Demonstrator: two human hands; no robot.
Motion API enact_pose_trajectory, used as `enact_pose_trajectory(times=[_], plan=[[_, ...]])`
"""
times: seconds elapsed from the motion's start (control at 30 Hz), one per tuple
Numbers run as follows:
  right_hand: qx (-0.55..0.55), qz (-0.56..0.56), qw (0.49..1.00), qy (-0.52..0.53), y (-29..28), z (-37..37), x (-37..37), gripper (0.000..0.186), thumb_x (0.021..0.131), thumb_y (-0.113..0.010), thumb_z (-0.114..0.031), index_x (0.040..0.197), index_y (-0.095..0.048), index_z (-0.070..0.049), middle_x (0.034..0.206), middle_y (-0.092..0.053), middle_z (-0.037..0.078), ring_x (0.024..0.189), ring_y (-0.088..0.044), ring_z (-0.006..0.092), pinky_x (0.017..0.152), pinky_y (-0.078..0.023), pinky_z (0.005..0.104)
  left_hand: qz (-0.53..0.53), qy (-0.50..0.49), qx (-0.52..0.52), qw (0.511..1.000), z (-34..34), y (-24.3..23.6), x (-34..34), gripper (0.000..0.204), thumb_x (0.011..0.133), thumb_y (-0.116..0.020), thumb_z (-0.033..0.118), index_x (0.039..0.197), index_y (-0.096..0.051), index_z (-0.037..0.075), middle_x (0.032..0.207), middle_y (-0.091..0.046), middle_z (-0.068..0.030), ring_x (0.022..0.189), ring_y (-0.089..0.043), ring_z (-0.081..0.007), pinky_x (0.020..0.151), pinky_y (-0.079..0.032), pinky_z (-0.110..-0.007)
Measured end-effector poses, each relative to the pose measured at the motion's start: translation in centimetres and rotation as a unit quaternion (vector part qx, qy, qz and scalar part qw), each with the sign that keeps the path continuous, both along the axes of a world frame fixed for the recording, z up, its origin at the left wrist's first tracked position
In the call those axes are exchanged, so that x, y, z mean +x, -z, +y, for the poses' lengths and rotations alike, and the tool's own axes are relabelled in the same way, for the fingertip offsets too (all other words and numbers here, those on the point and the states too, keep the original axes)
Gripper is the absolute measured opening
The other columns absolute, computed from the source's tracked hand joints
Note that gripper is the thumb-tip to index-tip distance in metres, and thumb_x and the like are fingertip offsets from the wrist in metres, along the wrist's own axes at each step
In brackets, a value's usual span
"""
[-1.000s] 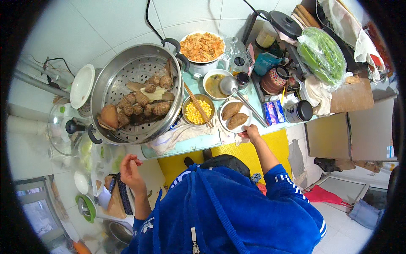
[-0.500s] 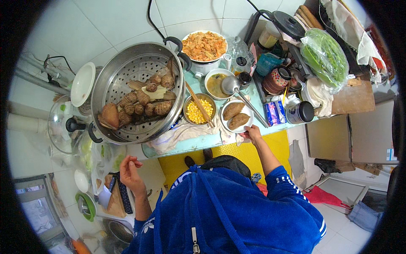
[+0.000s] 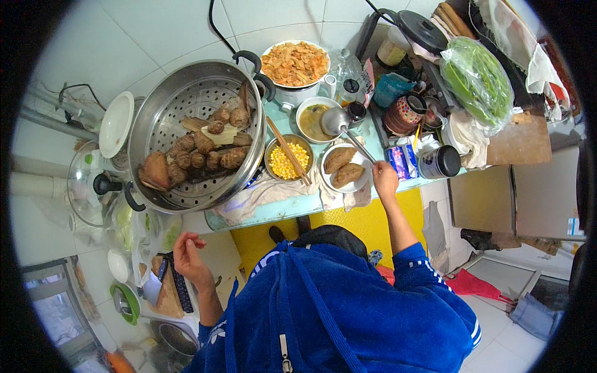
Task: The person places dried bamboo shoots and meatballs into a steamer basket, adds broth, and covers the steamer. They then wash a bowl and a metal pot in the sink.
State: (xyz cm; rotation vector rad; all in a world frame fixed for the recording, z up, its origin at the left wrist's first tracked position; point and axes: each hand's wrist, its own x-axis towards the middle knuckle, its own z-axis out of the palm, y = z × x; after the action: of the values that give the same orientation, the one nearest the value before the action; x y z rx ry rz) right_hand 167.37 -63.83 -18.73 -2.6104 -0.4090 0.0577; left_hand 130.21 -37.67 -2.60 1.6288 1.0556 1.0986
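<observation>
A big metal steamer (image 3: pixel 186 124) of brown roots sits on the pale blue table (image 3: pixel 292 204), beside a bowl of corn (image 3: pixel 287 158) and a white plate (image 3: pixel 360 180) with two browned pieces. The right hand (image 3: pixel 384 180) grips a ladle handle (image 3: pixel 360 146) (its scoop by the soup bowl (image 3: pixel 313 119)); the left hand (image 3: pixel 189 258) hangs loosely curled, empty, off the table.

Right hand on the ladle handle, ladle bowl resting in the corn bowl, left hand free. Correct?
One thing is off. In the head view the ladle has its bowl over the soup bowl, not the corn bowl, which only has chopsticks across it. The right hand is at the end of the handle and the left hand holds nothing.
</observation>
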Motion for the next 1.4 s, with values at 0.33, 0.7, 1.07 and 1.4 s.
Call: enact_pose_trajectory(times=[0.33,0.7,1.07,1.4], plan=[[-0.095,0.000,0.982,-0.160,2.4,2.4,5.3,0.024,0.075,-0.054,-0.016,0.097,-0.061,-0.013,0.092,-0.060,0.013,0.078,-0.060,0.0334,0.067,-0.048,0.0431,0.030,0.345,-0.056,0.936,-5.5,1.2,11.7,0.023,0.086,-0.047,-0.002,0.108,-0.053,-0.003,0.095,-0.058,-0.0110,0.082,-0.058,-0.0162,0.071,-0.048,-0.026],[-0.017,-0.011,0.985,-0.170,1.2,0.6,6.6,0.027,0.077,-0.055,-0.018,0.101,-0.058,-0.008,0.093,-0.061,0.014,0.078,-0.060,0.0331,0.066,-0.048,0.0425,0.013,0.243,-0.539,0.807,-4.2,11.8,28.7,0.040,0.086,-0.047,0.005,0.120,-0.032,-0.007,0.105,-0.051,-0.0241,0.091,-0.058,-0.0326,0.080,-0.051,-0.039],[0.039,0.008,0.987,-0.154,1.8,-1.3,7.3,0.023,0.076,-0.057,-0.013,0.098,-0.059,-0.006,0.088,-0.060,0.014,0.077,-0.059,0.0327,0.065,-0.047,0.0409,-0.021,0.106,-0.613,0.783,-4.2,19.2,36.8,0.035,0.089,-0.044,0.008,0.118,-0.033,-0.008,0.113,-0.043,-0.0232,0.098,-0.051,-0.0361,0.085,-0.049,-0.042],[0.033,0.048,0.993,-0.099,2.3,-2.4,5.6,0.024,0.076,-0.057,-0.014,0.098,-0.059,-0.006,0.086,-0.061,0.014,0.076,-0.060,0.0324,0.065,-0.046,0.0388,-0.161,-0.126,-0.655,0.728,-7.1,22.7,41.4,0.032,0.083,-0.051,0.004,0.112,-0.040,-0.002,0.101,-0.050,-0.0166,0.074,-0.057,-0.0236,0.061,-0.056,-0.031]])
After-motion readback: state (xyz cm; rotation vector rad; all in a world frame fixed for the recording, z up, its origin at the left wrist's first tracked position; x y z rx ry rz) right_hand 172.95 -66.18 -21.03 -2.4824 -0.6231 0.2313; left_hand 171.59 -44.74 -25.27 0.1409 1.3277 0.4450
